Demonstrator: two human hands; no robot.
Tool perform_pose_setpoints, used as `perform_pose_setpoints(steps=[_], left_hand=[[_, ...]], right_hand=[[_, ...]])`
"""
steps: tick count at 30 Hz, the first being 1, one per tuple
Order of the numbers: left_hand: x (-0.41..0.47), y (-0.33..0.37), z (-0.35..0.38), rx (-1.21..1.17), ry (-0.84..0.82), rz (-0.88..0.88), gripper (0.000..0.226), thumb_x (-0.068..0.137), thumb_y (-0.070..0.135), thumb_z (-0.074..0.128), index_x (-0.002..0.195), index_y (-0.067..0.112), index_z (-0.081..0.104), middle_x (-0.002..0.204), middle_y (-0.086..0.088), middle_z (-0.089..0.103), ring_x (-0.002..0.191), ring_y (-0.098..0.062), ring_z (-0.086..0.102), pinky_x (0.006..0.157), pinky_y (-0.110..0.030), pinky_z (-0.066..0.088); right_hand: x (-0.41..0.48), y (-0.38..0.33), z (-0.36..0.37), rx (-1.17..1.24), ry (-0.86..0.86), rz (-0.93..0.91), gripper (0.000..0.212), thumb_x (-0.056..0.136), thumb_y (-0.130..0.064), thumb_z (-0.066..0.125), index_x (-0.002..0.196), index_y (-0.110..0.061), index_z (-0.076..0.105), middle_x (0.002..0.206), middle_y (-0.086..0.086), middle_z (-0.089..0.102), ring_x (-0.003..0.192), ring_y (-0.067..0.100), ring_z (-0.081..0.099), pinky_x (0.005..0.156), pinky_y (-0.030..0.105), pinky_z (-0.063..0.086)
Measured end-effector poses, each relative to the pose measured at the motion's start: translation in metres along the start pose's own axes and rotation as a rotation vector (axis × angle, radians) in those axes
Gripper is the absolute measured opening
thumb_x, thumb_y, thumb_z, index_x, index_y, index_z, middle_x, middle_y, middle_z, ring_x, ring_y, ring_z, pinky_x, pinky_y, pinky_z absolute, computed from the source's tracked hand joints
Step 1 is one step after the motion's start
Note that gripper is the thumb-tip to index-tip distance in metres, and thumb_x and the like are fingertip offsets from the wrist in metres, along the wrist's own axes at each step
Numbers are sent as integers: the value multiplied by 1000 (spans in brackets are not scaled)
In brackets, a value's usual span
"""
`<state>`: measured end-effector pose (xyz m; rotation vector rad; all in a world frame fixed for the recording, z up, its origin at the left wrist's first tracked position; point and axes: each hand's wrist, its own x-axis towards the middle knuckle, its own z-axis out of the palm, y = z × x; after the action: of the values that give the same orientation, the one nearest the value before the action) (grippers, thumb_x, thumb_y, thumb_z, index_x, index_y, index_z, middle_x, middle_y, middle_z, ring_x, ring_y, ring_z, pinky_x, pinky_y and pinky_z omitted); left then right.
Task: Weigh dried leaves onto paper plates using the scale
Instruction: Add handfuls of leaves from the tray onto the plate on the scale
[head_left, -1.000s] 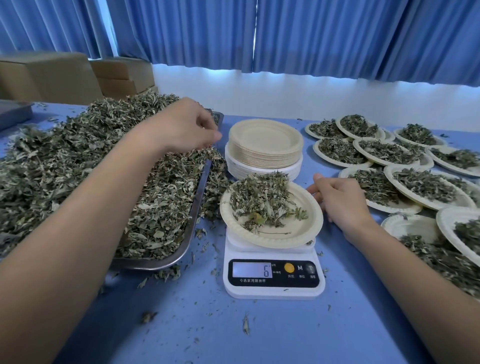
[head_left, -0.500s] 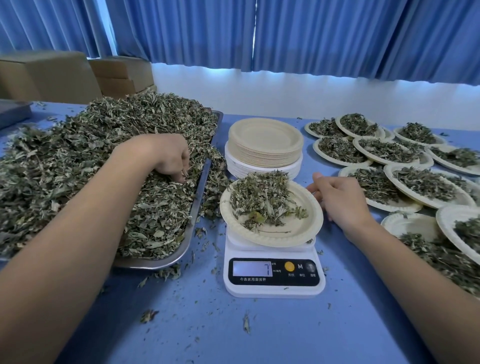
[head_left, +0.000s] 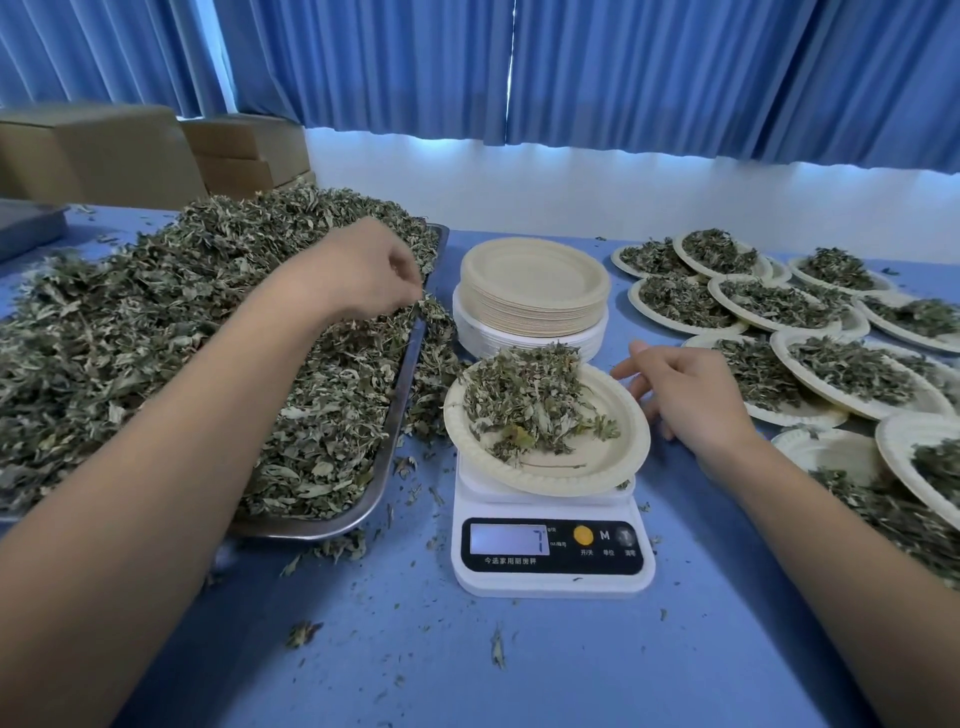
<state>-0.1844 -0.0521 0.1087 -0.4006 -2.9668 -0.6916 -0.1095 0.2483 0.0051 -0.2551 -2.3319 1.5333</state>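
Observation:
A white kitchen scale (head_left: 551, 558) stands in the middle of the blue table and its display reads 7. On it rests a paper plate (head_left: 587, 467) with a heap of dried leaves (head_left: 524, 397). My left hand (head_left: 363, 270) hovers above the right edge of the metal tray (head_left: 387, 467) of dried leaves and pinches a small tuft of leaves (head_left: 431, 306). My right hand (head_left: 680, 395) rests on the table just right of the plate, fingers loosely spread, fingertips close to its rim.
A stack of empty paper plates (head_left: 532, 291) stands behind the scale. Several filled plates (head_left: 779, 306) cover the table's right side. Loose leaf bits litter the blue tabletop (head_left: 519, 665). Cardboard boxes (head_left: 104, 150) stand at the back left.
My left hand dipped into the tray's leaves, then rose with a pinch of them, moving right toward the scale. The display went from 6 to 7. My right hand barely moved.

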Motion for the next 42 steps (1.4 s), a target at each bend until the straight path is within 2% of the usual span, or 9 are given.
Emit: perform_pose_setpoints(steps=[6, 9, 13, 20, 23, 27, 33, 36, 42], left_hand=[[-9, 38, 31, 204, -193, 92, 24, 96, 36, 66, 101, 16, 77, 97, -2, 74, 90, -25, 69, 90, -44, 57], [-11, 37, 42, 129, -334, 94, 17, 97, 27, 66, 97, 14, 76, 87, -3, 75, 85, -22, 70, 85, -39, 58], [-9, 35, 51, 75, -259, 101, 12, 94, 13, 65, 87, 11, 76, 85, -5, 73, 84, -25, 68, 78, -37, 55], [3, 32, 59, -131, -263, 4, 27, 93, 17, 71, 69, 5, 67, 61, -7, 62, 53, -19, 58, 71, -40, 60], [5, 35, 59, -341, -270, -53, 21, 91, 11, 73, 72, 4, 70, 55, -1, 62, 46, -12, 57, 50, -26, 54], [8, 66, 63, -571, -270, -85, 13, 88, 7, 77, 76, 2, 74, 53, -3, 58, 42, -12, 54, 45, -22, 50], [15, 155, 87, -752, -300, -56, 16, 87, 3, 76, 92, -10, 68, 50, -7, 53, 38, -13, 50, 43, -20, 50], [26, 205, 108, -797, -304, -37, 16, 88, 5, 76, 78, -2, 64, 42, -3, 53, 34, -11, 50, 42, -21, 50], [49, 301, 161, -855, -358, -40, 17, 87, 3, 76, 80, -1, 61, 57, -9, 56, 32, -13, 51, 37, -20, 47]], right_hand=[[-6, -16, 0, -35, -175, -129, 26, 102, -42, 58, 105, -25, 78, 94, -4, 75, 85, 4, 66, 77, 22, 49], [-11, -16, 6, -35, -308, -157, 19, 101, -39, 59, 114, -39, 73, 107, -29, 73, 106, -12, 63, 94, 13, 44], [-12, -16, 9, 0, -340, -262, 25, 99, -39, 59, 103, -29, 82, 117, -24, 71, 119, -5, 60, 100, 11, 40], [-8, -19, -5, -39, -250, -184, 13, 93, -23, 75, 105, -27, 79, 88, -1, 75, 68, 10, 58, 65, 17, 46], [-3, -27, -13, -58, -184, -136, 23, 90, -10, 77, 110, -21, 74, 93, 24, 74, 76, 26, 66, 79, 41, 56], [8, -38, -41, -102, -96, -65, 22, 87, -4, 77, 101, -20, 75, 93, 25, 75, 78, 34, 71, 89, 54, 57], [28, -30, -130, -168, -64, 5, 19, 88, -6, 77, 87, -25, 77, 91, -2, 77, 87, 15, 73, 93, 31, 59], [34, -18, -190, -204, 26, 60, 5, 86, -18, 81, 88, -22, 79, 80, -10, 77, 70, 7, 70, 63, 19, 54], [25, 19, -289, -170, 157, 242, 20, 88, -15, 78, 99, 1, 77, 80, 18, 63, 56, 22, 49, 52, 27, 44]])
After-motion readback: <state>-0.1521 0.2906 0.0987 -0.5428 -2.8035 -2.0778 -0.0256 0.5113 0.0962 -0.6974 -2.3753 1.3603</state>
